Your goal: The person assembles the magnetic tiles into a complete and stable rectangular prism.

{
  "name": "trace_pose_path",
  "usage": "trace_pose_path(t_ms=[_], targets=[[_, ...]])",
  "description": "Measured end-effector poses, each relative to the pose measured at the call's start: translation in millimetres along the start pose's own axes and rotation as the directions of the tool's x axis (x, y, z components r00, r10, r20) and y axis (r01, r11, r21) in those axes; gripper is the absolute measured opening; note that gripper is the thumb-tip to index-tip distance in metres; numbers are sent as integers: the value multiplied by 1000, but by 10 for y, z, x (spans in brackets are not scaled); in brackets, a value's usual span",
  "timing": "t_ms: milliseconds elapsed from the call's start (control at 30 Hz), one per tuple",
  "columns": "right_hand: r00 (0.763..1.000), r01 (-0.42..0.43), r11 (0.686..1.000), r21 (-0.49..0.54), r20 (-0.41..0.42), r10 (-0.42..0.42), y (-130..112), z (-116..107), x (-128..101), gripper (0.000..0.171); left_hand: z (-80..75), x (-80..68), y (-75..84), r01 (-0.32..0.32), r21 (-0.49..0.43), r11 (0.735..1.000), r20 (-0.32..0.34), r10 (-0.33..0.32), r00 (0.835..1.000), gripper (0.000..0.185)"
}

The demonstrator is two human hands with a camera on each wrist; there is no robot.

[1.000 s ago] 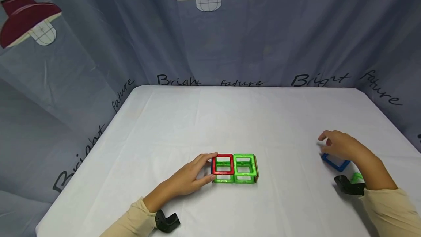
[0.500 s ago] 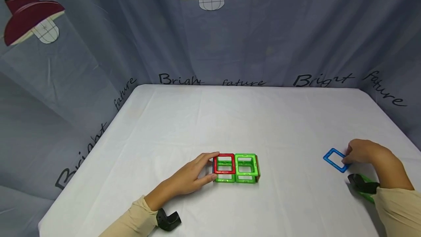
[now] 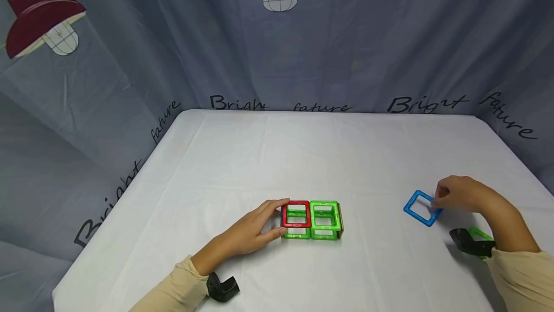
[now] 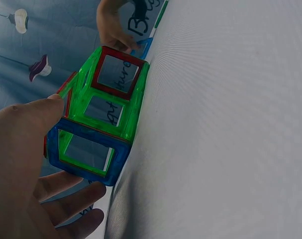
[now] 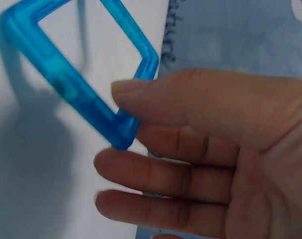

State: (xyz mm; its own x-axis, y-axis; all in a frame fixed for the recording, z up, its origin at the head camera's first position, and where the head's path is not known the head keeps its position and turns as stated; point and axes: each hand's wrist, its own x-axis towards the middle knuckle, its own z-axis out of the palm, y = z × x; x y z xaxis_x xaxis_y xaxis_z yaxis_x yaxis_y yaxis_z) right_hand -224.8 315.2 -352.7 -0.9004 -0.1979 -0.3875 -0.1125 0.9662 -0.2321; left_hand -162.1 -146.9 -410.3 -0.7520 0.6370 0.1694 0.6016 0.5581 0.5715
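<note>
Right hand (image 3: 459, 194) pinches blue square frame tile (image 3: 421, 208) by one corner, right of tile block (image 3: 311, 220); light, rigid, likely slick. Left hand (image 3: 251, 230) grips block's end.

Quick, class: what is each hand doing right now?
Left hand: grips the block structure at its end.
Right hand: pinches the blue square frame.
</note>
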Motion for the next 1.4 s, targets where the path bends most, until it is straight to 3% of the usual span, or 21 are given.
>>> trace_pose_path(t_ms=[233,433,900,1033,1133,1267,1400], targets=[[995,92,996,23,-50,-90,-346,35,-69,19,0,-7,-7,7,-10,1000,5,-7,1000,59],[974,198,980,17,-118,-195,-648,48,-149,15,1,-16,-15,7,-21,1000,6,-7,1000,60],[875,395,919,3,-306,-375,-1269,90,-311,13,-7,-5,-26,24,-34,999,26,-23,999,60],[820,470,883,-17,-362,-443,-1480,140,-364,13,-9,-1,-28,32,-52,998,34,-30,999,59],[765,524,850,-59,-405,-500,-1634,204,-400,15,-11,1,-30,39,-73,997,44,-36,998,56],[709,575,807,-134,-412,-573,-1836,303,-429,16,-15,2,-31,32,-72,997,50,-29,998,55],[622,629,743,-228,-426,-657,-2007,452,-397,17,-18,-3,-31,16,-55,998,44,-13,999,53]])
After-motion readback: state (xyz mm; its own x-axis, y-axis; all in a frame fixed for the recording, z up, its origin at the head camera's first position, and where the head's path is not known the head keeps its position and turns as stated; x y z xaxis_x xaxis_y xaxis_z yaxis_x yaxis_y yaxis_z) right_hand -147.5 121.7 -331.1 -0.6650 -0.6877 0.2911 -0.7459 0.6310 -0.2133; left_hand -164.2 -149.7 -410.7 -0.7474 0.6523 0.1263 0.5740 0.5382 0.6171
